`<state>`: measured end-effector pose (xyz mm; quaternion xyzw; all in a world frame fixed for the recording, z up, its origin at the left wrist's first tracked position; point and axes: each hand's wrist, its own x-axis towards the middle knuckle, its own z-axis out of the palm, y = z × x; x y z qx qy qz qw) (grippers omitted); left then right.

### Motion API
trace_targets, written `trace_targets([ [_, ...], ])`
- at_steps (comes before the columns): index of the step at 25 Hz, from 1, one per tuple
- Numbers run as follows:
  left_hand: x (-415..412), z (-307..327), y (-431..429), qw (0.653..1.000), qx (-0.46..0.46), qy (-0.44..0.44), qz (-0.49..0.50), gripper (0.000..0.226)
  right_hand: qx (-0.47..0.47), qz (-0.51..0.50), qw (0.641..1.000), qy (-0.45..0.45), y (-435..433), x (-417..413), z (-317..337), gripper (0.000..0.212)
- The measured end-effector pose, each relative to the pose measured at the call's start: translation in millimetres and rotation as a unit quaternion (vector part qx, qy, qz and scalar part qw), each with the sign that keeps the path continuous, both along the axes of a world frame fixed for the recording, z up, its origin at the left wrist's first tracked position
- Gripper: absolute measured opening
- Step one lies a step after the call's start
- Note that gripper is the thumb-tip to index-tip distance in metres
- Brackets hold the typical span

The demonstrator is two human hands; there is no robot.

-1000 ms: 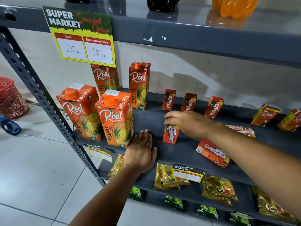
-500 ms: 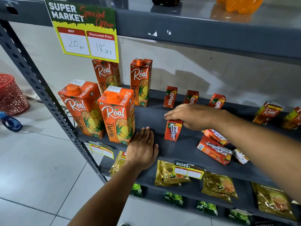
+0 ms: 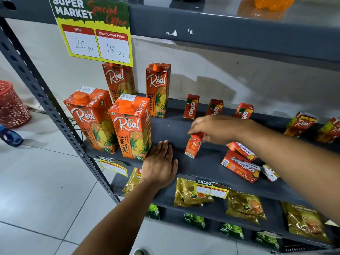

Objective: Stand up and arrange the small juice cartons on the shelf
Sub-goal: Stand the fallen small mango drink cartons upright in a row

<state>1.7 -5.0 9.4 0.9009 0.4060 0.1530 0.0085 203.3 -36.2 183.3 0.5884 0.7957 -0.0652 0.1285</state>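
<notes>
My right hand (image 3: 219, 128) pinches the top of a small red Maaza carton (image 3: 193, 147) that stands slightly tilted on the grey shelf (image 3: 200, 167). Flat on the shelf's front lies my left hand (image 3: 160, 163), fingers together, holding nothing. Three small Maaza cartons stand upright in a row at the back (image 3: 191, 107), (image 3: 214, 107), (image 3: 243, 111). Two more lie on their sides (image 3: 241, 167), (image 3: 242, 150) under my right forearm, with a small pale one (image 3: 269, 172) beside them. Two small Real cartons (image 3: 300, 124), (image 3: 329, 129) lean at the far right.
Several tall Real pineapple cartons (image 3: 131, 127) stand on the shelf's left part, close to my left hand. A price sign (image 3: 95, 28) hangs from the shelf above. Gold snack packets (image 3: 191, 193) fill the shelf below. A red basket (image 3: 11, 103) stands on the tiled floor at left.
My right hand has turned the small carton it holds, so its front face now shows instead of the straw side. The left hand has stayed flat on the shelf.
</notes>
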Motion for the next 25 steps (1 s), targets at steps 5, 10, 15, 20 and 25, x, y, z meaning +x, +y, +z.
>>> trace_targets([
  [5,-0.4,-0.1,-0.5,1.000,-0.004,0.002,0.000,0.058,0.005,-0.061,0.998,-0.024,4.9,-4.7,-5.8,0.048],
  [10,-0.1,0.9,-0.4,1.000,-0.007,0.006,-0.001,0.058,0.006,-0.079,0.997,-0.012,5.9,-8.4,-10.2,0.049],
  [15,0.0,0.4,-0.5,1.000,-0.009,0.009,-0.001,0.060,0.011,-0.139,0.988,0.065,-2.6,12.3,4.3,0.071],
  [20,0.1,-0.5,0.4,1.000,-0.006,0.010,-0.001,0.060,-0.048,-0.251,0.967,-0.010,-31.4,74.9,-4.1,0.043],
  [25,0.2,1.0,-0.9,1.000,-0.002,0.015,0.002,0.060,-0.107,-0.375,0.919,-0.060,-53.6,98.5,-35.5,0.045],
])
